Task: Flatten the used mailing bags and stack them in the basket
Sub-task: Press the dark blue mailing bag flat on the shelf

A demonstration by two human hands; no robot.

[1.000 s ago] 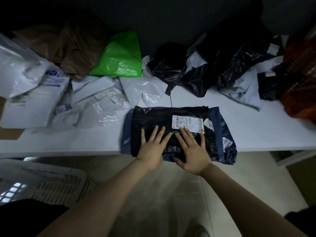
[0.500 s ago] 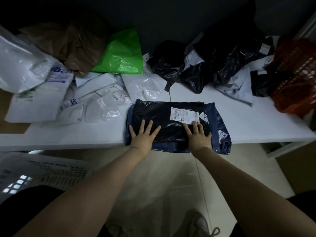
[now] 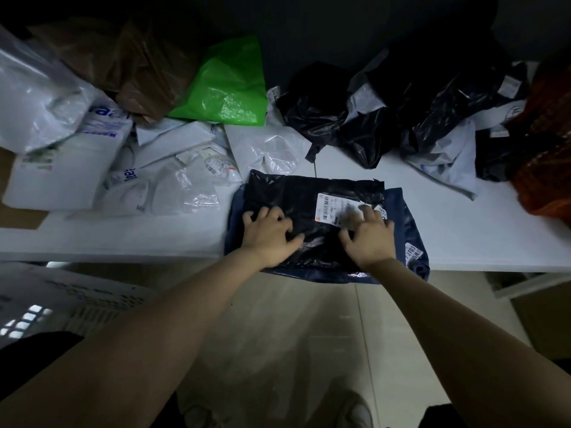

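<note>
We press the black mailing bag (image 3: 309,199), atop the blue bag (image 3: 401,217) overhanging the table (image 3: 463,236) edge, left hand (image 3: 268,234) fingers bent (grip indeterminate), right hand (image 3: 369,239) fingers spread flat; outward strokes may slide both off.

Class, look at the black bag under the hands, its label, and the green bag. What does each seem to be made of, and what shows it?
Black bag: thin glossy plastic film, judging by shiny creases.
Label: probably matte paper; white, printed barcode, no glare.
Green bag: likely glossy plastic film too; crinkled with bright highlights.
</note>
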